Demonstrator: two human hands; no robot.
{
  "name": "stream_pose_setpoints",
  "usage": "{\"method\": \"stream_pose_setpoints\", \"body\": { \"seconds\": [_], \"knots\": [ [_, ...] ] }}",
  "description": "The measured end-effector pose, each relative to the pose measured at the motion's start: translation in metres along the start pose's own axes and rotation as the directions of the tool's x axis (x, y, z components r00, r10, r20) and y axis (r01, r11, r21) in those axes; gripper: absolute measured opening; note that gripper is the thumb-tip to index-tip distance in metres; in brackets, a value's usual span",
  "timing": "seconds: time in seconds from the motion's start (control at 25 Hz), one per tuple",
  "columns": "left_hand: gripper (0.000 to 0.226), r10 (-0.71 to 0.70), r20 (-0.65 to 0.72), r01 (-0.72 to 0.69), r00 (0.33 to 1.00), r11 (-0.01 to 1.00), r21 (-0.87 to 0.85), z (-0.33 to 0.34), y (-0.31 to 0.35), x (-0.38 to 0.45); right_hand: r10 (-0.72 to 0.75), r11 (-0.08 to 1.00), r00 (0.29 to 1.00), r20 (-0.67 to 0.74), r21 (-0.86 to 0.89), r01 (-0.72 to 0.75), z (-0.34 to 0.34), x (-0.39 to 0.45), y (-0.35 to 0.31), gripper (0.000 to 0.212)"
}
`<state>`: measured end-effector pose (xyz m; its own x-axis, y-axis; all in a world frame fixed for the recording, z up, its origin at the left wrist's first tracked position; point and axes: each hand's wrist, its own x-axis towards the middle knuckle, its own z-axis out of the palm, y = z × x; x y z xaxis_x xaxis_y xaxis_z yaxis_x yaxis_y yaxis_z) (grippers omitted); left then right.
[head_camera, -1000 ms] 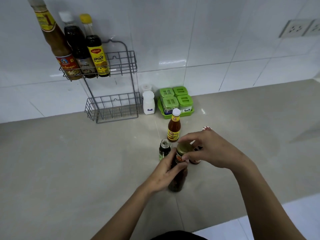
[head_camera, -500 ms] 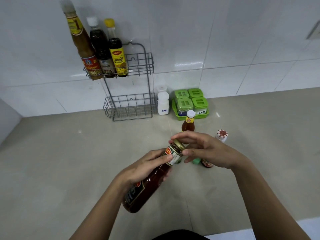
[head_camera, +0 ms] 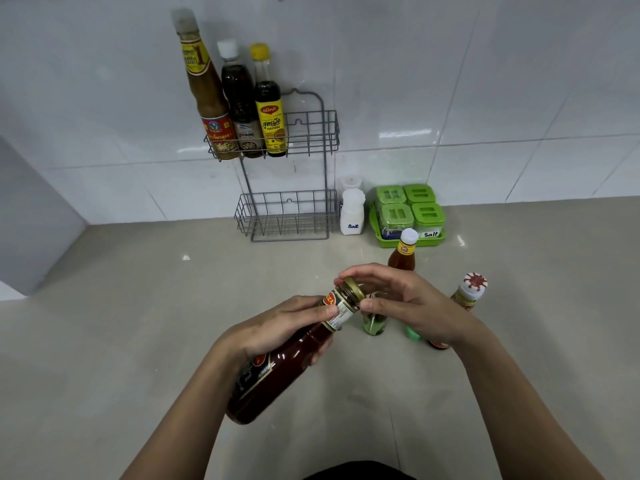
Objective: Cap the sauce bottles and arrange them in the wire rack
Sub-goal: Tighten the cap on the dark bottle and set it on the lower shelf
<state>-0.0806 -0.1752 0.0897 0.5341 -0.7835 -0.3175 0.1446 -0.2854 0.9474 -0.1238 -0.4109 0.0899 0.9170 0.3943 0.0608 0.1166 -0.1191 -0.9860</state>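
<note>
The left hand grips a dark sauce bottle around its shoulder, tilted above the counter with the neck pointing far and right. The right hand pinches the gold cap on the bottle's mouth. The wire rack stands far at the wall, three bottles in its top basket.

Dark red sauce bottle, gold cap fitted, tilted off the counter. Wire rack: three capped bottles upright in upper basket.
</note>
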Motion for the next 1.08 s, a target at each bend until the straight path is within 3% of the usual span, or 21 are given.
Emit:
{"method": "stream_pose_setpoints", "body": {
  "seconds": [0.4,0.6,1.08],
  "knots": [
    [0.046,-0.059,0.091,0.073,0.994,0.984,-0.160,-0.009,-0.008,-0.006,-0.050,0.999,0.993,-0.105,-0.010,0.050,-0.002,-0.001,-0.010,0.047],
    [0.047,-0.050,0.081,0.060,0.995,0.989,-0.133,-0.018,-0.010,-0.015,-0.015,0.998,1.000,0.023,-0.053,0.017,0.012,0.013,-0.014,0.049],
    [0.039,-0.063,0.105,0.068,0.992,0.997,-0.035,-0.075,-0.009,-0.055,-0.007,0.995,1.000,0.012,-0.101,0.008,0.061,0.058,-0.026,0.048]
  ]
}}
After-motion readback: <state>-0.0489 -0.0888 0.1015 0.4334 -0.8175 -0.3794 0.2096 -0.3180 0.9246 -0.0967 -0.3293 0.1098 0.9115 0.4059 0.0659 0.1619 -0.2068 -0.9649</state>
